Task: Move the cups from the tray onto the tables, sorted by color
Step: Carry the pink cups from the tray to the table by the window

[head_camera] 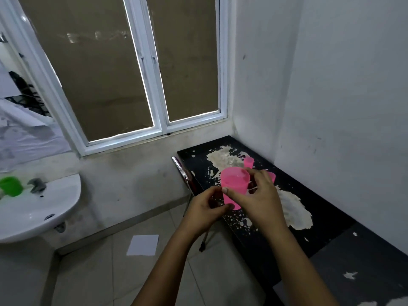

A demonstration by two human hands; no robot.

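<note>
Both my hands hold a pink plastic cup (234, 184) over the near left part of a black table (304, 217) with peeling paint. My right hand (258, 195) grips its rim and side with thumb and fingers. My left hand (207, 206) pinches its base from below. A second pink cup (249, 161) stands farther back on the table. Part of a third pink cup (272, 176) shows behind my right hand. A green cup (10, 186) stands on the white sink's rim at the far left. No tray is in view.
A white sink (37, 208) with a grey tap (38, 184) juts out at the left. A window fills the far wall. A white sheet of paper (143, 244) lies on the tiled floor. White walls bound the table on the right.
</note>
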